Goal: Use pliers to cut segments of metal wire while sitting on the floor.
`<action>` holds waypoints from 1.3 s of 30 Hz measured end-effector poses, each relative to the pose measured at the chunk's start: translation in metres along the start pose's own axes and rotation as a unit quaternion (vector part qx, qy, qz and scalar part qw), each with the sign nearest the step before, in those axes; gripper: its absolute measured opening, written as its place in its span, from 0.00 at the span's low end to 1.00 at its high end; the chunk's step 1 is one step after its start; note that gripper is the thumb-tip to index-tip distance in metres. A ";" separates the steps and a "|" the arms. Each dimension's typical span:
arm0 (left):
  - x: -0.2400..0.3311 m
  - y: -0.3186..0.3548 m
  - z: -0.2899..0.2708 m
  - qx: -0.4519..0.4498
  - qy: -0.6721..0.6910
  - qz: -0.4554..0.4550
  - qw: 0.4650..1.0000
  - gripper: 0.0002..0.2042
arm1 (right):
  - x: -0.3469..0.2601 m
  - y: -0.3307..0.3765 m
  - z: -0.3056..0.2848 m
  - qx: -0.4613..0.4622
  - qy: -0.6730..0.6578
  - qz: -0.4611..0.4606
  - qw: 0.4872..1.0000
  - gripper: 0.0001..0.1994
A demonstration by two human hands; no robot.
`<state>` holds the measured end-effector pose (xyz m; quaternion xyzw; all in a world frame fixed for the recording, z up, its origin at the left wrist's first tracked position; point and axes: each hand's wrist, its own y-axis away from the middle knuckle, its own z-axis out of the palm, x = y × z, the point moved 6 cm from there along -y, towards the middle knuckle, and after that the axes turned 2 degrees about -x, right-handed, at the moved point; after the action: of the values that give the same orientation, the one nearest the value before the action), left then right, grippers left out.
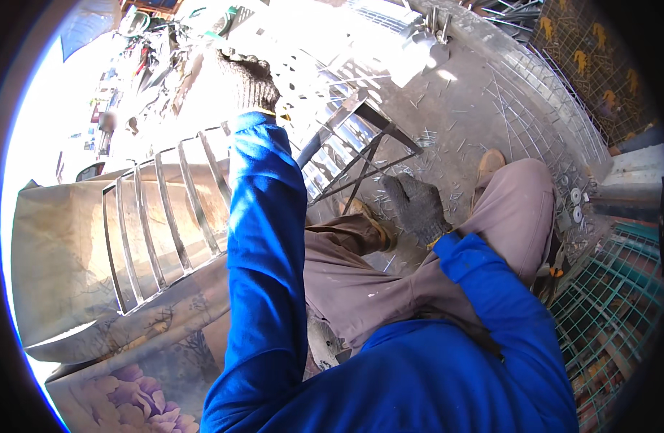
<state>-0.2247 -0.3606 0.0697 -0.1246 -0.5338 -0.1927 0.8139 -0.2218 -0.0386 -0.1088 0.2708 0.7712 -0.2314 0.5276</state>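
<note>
Meanwhile, a worker's gloved L hand (254, 81) extends to the far left, fingers lost in glare, so its grip can't be told. The gloved R hand (421, 211), nearer, hangs betw. the legs, thumb apart fr. the loosely bent fingers. Just beyond, approx. ctr., is an angular metal frame (391, 130). Left of the blue L sleeve (265, 216), a slatted metal grille (146, 225) lies against tan sheeting (65, 245). Thin metal bits litter the floor (455, 108); near right, green wire mesh (606, 310).
</note>
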 end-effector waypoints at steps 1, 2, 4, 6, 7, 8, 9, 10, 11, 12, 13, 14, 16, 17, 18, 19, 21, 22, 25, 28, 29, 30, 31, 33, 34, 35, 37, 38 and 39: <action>-0.003 0.000 0.000 -0.025 0.024 -0.018 0.999 0.18 | 0.000 0.000 0.001 -0.006 0.000 0.002 1.000 0.16; -0.001 0.000 0.002 -0.051 0.021 0.004 0.998 0.18 | -0.002 -0.001 0.000 0.003 0.004 -0.010 1.000 0.16; 0.000 0.003 0.003 -0.071 0.020 0.011 0.997 0.17 | -0.005 -0.001 -0.001 0.009 0.008 -0.026 1.000 0.16; 0.000 0.005 0.001 -0.003 0.007 0.027 1.000 0.16 | -0.005 -0.001 -0.003 0.008 0.014 -0.015 1.000 0.16; 0.002 0.005 0.000 0.016 0.013 0.025 0.999 0.16 | -0.008 0.000 -0.004 0.010 0.013 -0.024 1.000 0.16; 0.008 0.005 0.007 -0.029 0.008 0.039 0.999 0.16 | -0.008 0.000 -0.005 0.013 0.002 -0.014 1.000 0.16; 0.009 0.005 0.005 -0.008 0.013 0.031 0.999 0.16 | -0.008 0.000 -0.007 0.019 -0.011 -0.007 1.000 0.16; 0.014 0.005 0.010 -0.049 0.019 0.044 0.998 0.17 | -0.009 0.000 -0.007 0.017 -0.010 -0.003 1.000 0.16; 0.015 0.005 0.013 -0.063 0.016 0.046 0.997 0.17 | -0.009 0.000 -0.006 0.013 -0.002 0.009 1.000 0.16; 0.015 0.005 0.018 -0.092 0.024 0.053 0.994 0.17 | -0.008 0.000 -0.006 0.015 0.003 0.017 1.000 0.17; 0.016 0.004 0.015 -0.059 0.048 0.051 0.996 0.18 | -0.008 0.000 -0.004 0.008 0.006 0.024 1.000 0.17; 0.013 0.003 0.013 -0.033 0.070 0.039 0.996 0.20 | -0.008 -0.001 -0.003 0.012 -0.006 0.021 1.000 0.17; 0.011 0.002 0.011 -0.011 0.071 0.034 0.997 0.20 | -0.008 -0.003 -0.001 0.017 -0.017 0.016 1.000 0.17; 0.011 0.001 0.012 -0.020 0.073 0.031 0.997 0.20 | -0.009 -0.004 0.000 0.019 -0.010 0.003 1.000 0.16; 0.011 0.002 0.013 -0.035 0.076 0.034 0.996 0.20 | -0.010 -0.004 0.000 0.023 -0.004 -0.008 1.000 0.15; 0.009 0.001 0.012 -0.030 0.053 0.023 0.998 0.20 | -0.009 -0.004 0.003 0.016 -0.004 -0.008 1.000 0.15; 0.010 -0.002 0.007 -0.013 0.056 0.030 0.998 0.19 | -0.008 -0.004 0.003 0.029 -0.010 -0.017 0.999 0.15; 0.011 -0.003 0.009 -0.051 0.076 0.034 0.995 0.19 | -0.007 -0.004 0.005 0.023 -0.006 -0.013 1.000 0.15; 0.008 -0.002 0.003 -0.048 0.090 0.009 0.995 0.20 | -0.007 -0.006 0.008 0.019 -0.002 -0.022 1.000 0.15; 0.005 0.002 0.004 -0.042 0.155 -0.053 0.986 0.20 | -0.009 -0.008 0.006 0.040 -0.048 -0.035 0.997 0.15; 0.011 0.003 0.006 -0.051 0.187 -0.043 0.980 0.20 | -0.010 -0.010 0.005 0.033 -0.048 -0.038 0.998 0.16; 0.018 0.003 0.011 -0.069 0.173 -0.040 0.982 0.19 | -0.010 -0.012 0.005 0.027 -0.049 -0.036 0.998 0.18; 0.017 0.004 0.011 -0.035 0.105 0.000 0.994 0.19 | -0.011 -0.011 0.004 0.026 -0.049 -0.034 0.998 0.18; 0.018 0.003 0.014 -0.015 0.077 0.011 0.997 0.18 | -0.012 -0.015 0.003 0.016 -0.048 -0.023 0.998 0.18; 0.017 0.002 0.017 -0.019 0.076 0.012 0.997 0.18 | -0.013 -0.015 0.004 0.004 -0.046 -0.020 0.999 0.18; 0.016 0.001 0.019 -0.024 0.077 0.012 0.997 0.18 | -0.014 -0.015 0.004 0.003 -0.057 -0.017 0.998 0.18; 0.013 -0.003 0.021 -0.032 0.077 0.011 0.996 0.18 | -0.014 -0.015 0.004 0.005 -0.070 -0.012 0.997 0.18; 0.013 -0.005 0.021 -0.035 0.075 0.011 0.996 0.18 | -0.014 -0.015 0.004 0.001 -0.068 -0.009 0.998 0.19; 0.011 -0.006 0.020 -0.035 0.071 0.011 0.997 0.18 | -0.013 -0.014 0.005 -0.006 -0.067 -0.006 0.998 0.20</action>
<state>-0.2395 -0.3600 0.0882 -0.1445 -0.4662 -0.2108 0.8470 -0.2239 -0.0548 -0.0967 0.2471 0.7372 -0.2478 0.5780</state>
